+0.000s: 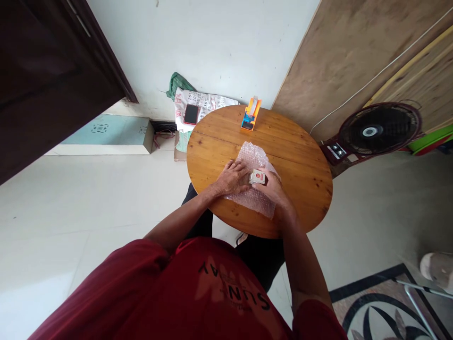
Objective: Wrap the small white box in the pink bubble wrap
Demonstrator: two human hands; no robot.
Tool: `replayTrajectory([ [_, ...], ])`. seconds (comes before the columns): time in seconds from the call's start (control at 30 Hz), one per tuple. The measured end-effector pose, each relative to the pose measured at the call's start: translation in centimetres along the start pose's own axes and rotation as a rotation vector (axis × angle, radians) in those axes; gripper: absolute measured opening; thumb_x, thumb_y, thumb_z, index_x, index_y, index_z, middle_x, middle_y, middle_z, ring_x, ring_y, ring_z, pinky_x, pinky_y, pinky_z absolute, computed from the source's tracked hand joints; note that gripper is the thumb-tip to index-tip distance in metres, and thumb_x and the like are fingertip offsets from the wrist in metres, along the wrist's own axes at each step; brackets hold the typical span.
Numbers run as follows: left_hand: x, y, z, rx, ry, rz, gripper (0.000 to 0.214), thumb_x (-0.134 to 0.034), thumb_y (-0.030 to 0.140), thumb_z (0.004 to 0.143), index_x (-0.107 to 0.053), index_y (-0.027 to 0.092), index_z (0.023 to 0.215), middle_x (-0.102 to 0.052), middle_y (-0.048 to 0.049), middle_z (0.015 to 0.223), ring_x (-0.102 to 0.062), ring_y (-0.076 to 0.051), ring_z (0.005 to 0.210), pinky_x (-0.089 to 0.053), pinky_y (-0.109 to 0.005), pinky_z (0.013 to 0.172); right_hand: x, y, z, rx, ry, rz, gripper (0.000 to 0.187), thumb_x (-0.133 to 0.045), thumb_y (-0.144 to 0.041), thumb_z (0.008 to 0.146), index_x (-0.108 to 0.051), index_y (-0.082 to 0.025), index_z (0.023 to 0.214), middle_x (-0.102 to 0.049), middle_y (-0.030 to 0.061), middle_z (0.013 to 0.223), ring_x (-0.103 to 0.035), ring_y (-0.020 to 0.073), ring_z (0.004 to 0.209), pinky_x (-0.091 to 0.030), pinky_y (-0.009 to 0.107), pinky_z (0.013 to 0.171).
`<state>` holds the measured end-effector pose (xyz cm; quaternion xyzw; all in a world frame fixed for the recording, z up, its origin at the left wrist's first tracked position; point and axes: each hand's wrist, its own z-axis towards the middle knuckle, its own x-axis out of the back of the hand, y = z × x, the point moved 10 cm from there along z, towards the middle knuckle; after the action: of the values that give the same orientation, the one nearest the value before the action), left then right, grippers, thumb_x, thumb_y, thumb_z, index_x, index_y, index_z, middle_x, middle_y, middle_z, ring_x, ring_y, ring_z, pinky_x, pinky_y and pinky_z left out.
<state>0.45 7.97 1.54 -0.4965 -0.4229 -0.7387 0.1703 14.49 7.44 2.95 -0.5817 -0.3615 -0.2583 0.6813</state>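
We have our right hand (273, 189) clamped on a small box (257, 177) — right over the bubble wrap (255, 200) — while our left hand (232, 179) lies spread on the wrap, gripping nothing. Beyond the bubble wrap stands a tape dispenser (251, 114) (orange and blue).

Looks like a home, lived-in room; exact room can't tell. Pale glossy tiled floor (106, 198), decorative dark-bordered floor pattern (382, 307) lower right, house-style. Plain white wall (212, 42), slightly marked; dark brown door (42, 71) upper left. Round varnished wooden table (300, 165), domestic type. Household electric fan (370, 130) with control panel, just right of table. Big brown board (339, 52) upper right, thin white cable (354, 97) running across. Everyday clutter by the wall: green bag (179, 84), printed white sack (208, 101), phone (191, 114) lying on the sack
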Motion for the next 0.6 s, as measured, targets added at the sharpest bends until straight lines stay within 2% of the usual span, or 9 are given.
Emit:
replayTrajectory([
  [0.1, 0.2, 0.0, 0.0, -0.010, 0.003, -0.025, 0.068, -0.070, 0.044, 0.082, -0.056, 0.017, 0.143, -0.046, -0.0156, 0.156, -0.033, -0.036, 0.150, -0.016, -0.055, 0.127, -0.2, 0.3, -0.6, 0.017, -0.008, 0.047, 0.069, -0.073, -0.036, 0.072, -0.056, -0.020, 0.137, -0.063, 0.0124, 0.137, -0.060, 0.0324, 0.124, -0.046, 0.048, 0.108],
  [0.17, 0.2, -0.1, 0.0, -0.016, -0.002, -0.042, 0.069, -0.070, 0.037, 0.079, -0.055, 0.017, 0.143, -0.047, -0.0150, 0.155, -0.033, -0.035, 0.151, -0.015, -0.054, 0.127, 0.0, 1.0, -0.6, 0.008, 0.013, 0.098, 0.066, -0.072, -0.036, 0.073, -0.056, -0.021, 0.135, -0.062, 0.0120, 0.137, -0.060, 0.0318, 0.124, -0.047, 0.049, 0.108],
  [0.27, 0.2, -0.4, 0.1, -0.016, -0.015, -0.068, 0.073, -0.070, 0.032, 0.075, -0.053, 0.016, 0.144, -0.048, -0.0152, 0.155, -0.033, -0.035, 0.151, -0.014, -0.053, 0.127, 0.0, 1.9, -0.3, -0.012, 0.045, 0.145, 0.055, -0.072, -0.036, 0.073, -0.061, -0.024, 0.125, -0.067, 0.0092, 0.126, -0.064, 0.0305, 0.116, -0.050, 0.049, 0.103],
  [0.4, 0.3, -0.4, 0.2, -0.025, -0.022, -0.096, 0.076, -0.070, 0.031, 0.073, -0.052, 0.014, 0.145, -0.048, -0.0167, 0.155, -0.032, -0.035, 0.151, -0.014, -0.054, 0.128, -0.2, 1.4, 0.0, -0.001, 0.028, 0.136, 0.045, -0.073, -0.039, 0.072, -0.064, -0.025, 0.113, -0.071, 0.0060, 0.108, -0.067, 0.0289, 0.101, -0.054, 0.048, 0.094],
  [0.6, 0.3, -0.4, 0.2, -0.023, -0.018, -0.107, 0.075, -0.070, 0.030, 0.072, -0.053, 0.015, 0.143, -0.047, -0.0170, 0.155, -0.033, -0.035, 0.151, -0.016, -0.055, 0.127, 0.6, 0.3, -0.6, -0.011, 0.056, 0.039, 0.047, -0.075, -0.042, 0.069, -0.065, -0.022, 0.111, -0.070, 0.0104, 0.111, -0.065, 0.0317, 0.104, -0.050, 0.049, 0.096],
])
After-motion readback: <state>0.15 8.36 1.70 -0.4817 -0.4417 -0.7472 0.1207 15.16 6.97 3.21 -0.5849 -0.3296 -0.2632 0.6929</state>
